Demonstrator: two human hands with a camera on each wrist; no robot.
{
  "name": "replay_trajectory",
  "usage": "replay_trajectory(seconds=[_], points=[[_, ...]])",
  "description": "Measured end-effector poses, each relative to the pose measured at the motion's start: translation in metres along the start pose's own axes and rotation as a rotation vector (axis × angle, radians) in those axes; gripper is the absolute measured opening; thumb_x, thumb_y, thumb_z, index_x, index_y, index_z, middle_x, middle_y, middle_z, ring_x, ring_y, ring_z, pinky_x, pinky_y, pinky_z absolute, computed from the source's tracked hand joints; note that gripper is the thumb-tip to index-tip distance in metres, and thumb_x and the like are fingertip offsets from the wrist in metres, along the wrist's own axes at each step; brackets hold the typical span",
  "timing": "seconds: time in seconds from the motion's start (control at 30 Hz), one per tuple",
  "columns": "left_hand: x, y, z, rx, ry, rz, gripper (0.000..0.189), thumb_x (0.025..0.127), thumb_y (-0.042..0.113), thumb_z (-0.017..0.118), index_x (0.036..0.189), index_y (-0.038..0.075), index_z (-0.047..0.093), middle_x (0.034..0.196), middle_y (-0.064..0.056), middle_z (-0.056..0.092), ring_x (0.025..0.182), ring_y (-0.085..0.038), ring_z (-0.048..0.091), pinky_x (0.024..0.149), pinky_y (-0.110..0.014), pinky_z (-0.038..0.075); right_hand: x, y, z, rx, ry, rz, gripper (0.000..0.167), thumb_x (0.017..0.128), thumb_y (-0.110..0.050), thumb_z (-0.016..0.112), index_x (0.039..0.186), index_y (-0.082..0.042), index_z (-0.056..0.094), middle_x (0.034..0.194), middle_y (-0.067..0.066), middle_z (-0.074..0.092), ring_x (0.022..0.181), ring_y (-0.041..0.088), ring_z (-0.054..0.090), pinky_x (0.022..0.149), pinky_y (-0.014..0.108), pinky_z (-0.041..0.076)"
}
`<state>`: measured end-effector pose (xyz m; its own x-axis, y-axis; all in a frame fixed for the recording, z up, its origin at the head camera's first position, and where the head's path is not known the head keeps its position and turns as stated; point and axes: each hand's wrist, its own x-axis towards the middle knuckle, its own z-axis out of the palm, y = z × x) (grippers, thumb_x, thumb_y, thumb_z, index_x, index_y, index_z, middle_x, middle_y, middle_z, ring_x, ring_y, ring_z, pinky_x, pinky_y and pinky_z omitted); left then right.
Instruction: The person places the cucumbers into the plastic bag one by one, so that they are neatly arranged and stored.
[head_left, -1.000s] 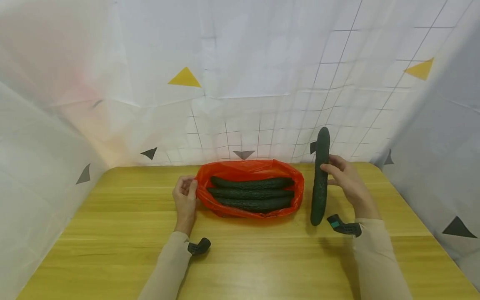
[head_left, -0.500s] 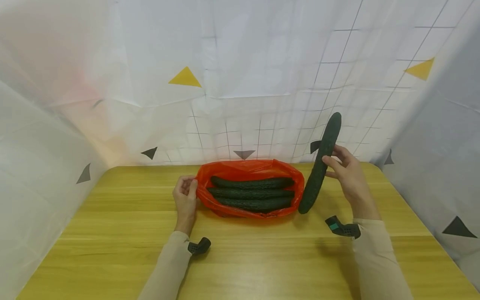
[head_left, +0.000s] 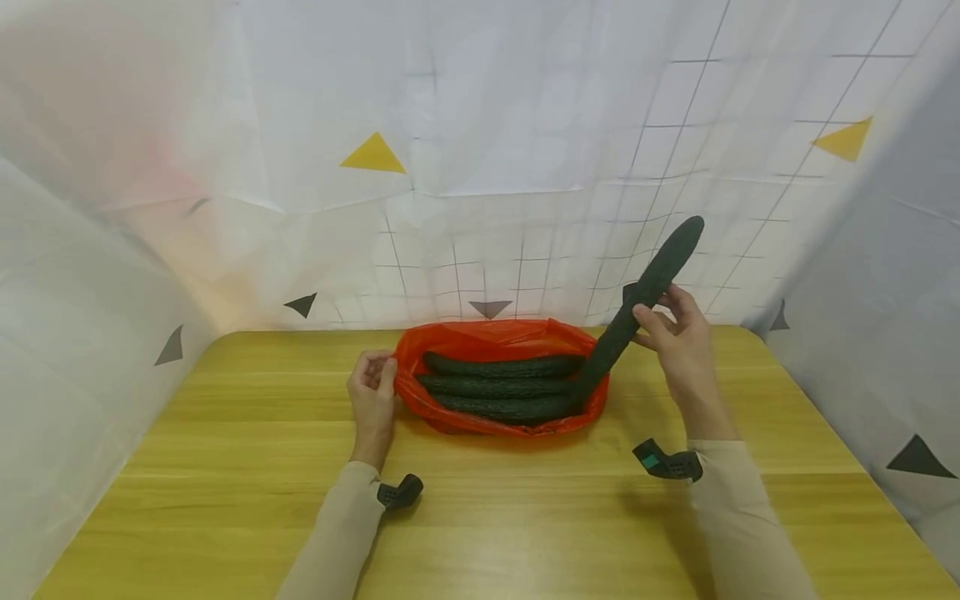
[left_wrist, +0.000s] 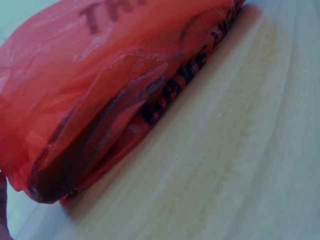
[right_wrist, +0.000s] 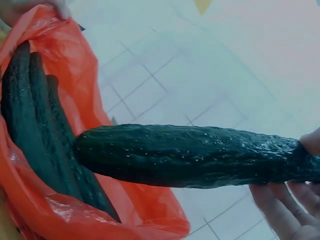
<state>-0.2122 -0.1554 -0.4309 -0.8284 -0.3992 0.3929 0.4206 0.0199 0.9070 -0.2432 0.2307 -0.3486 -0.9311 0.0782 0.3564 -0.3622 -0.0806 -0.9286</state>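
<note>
My right hand pinches a dark green cucumber between thumb and fingers. It slants, its upper end toward the back right and its lower end over the right side of a red plastic bag. Three more cucumbers lie side by side inside the open bag. At the bag's left edge, my left hand grips the rim with thumb and curled fingers. In the right wrist view the held cucumber points at the bag's mouth. The left wrist view shows the bag's side with black lettering.
The bag stands on a wooden table near its back edge. A white sheet with grid lines and triangle marks hangs behind, and more sheeting stands at both sides. A dark wrist camera juts from the right sleeve, another from the left.
The held cucumber has gone from nearly upright beside the bag to a slant, its lower end now over the bag's right side. The right hand has shifted slightly left and up; the left hand keeps its place.
</note>
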Motion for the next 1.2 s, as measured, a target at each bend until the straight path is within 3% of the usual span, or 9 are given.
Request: replay_trajectory(seconds=[0.23, 0.43, 0.6, 0.8, 1.07, 1.2], points=[[0.0, 0.0, 0.0, -0.011, -0.007, -0.005, 0.021, 0.09, 0.007, 0.061, 0.103, -0.01, 0.059, 0.087, -0.016, 0.061, 0.074, -0.009, 0.058, 0.067, -0.018, 0.049, 0.0, 0.005, 0.007, 0.048, 0.005, -0.098, 0.054, 0.087, -0.002, 0.064, 0.137, -0.01, 0.044, 0.113, 0.006, 0.054, 0.092, 0.011, 0.065, 0.072, 0.025, 0.055], [0.0, 0.0, 0.001, -0.025, -0.004, 0.002, 0.02, 0.09, 0.004, 0.061, 0.102, -0.011, 0.058, 0.084, -0.008, 0.061, 0.073, -0.008, 0.057, 0.066, -0.017, 0.048, 0.0, 0.006, 0.013, 0.011, 0.005, -0.143, 0.057, 0.087, -0.001, 0.063, 0.138, -0.011, 0.042, 0.115, 0.007, 0.053, 0.096, 0.013, 0.064, 0.074, 0.025, 0.054], [0.001, -0.001, 0.0, -0.028, 0.0, 0.007, 0.019, 0.089, 0.003, 0.06, 0.101, -0.012, 0.058, 0.083, -0.006, 0.061, 0.072, -0.007, 0.057, 0.066, -0.017, 0.048, -0.004, -0.002, 0.019, -0.072, 0.009, -0.199, 0.057, 0.086, 0.002, 0.063, 0.138, -0.01, 0.044, 0.116, 0.004, 0.053, 0.094, 0.015, 0.06, 0.073, 0.022, 0.055], [0.001, -0.001, 0.0, -0.021, 0.005, 0.0, 0.019, 0.089, 0.003, 0.06, 0.101, -0.011, 0.059, 0.082, -0.005, 0.061, 0.072, -0.007, 0.057, 0.066, -0.017, 0.048, -0.01, -0.013, 0.026, -0.253, 0.012, -0.222, 0.058, 0.086, -0.002, 0.064, 0.139, -0.015, 0.044, 0.118, -0.001, 0.054, 0.097, 0.019, 0.058, 0.075, 0.015, 0.053], [0.001, 0.0, 0.0, -0.022, 0.0, -0.002, 0.02, 0.089, 0.005, 0.061, 0.102, -0.011, 0.059, 0.083, -0.005, 0.061, 0.073, -0.008, 0.057, 0.066, -0.017, 0.048, -0.015, -0.019, 0.035, -0.448, -0.044, -0.221, 0.061, 0.087, -0.006, 0.065, 0.142, -0.014, 0.041, 0.121, 0.011, 0.052, 0.101, 0.004, 0.056, 0.083, 0.011, 0.048], [0.001, -0.001, 0.0, -0.019, -0.005, -0.004, 0.021, 0.09, 0.006, 0.061, 0.102, -0.01, 0.059, 0.084, -0.006, 0.061, 0.073, -0.008, 0.058, 0.067, -0.017, 0.049, -0.018, -0.021, 0.04, -0.503, -0.086, -0.26, 0.062, 0.085, -0.002, 0.066, 0.142, -0.008, 0.041, 0.12, 0.014, 0.053, 0.101, 0.0, 0.055, 0.086, 0.02, 0.051]])
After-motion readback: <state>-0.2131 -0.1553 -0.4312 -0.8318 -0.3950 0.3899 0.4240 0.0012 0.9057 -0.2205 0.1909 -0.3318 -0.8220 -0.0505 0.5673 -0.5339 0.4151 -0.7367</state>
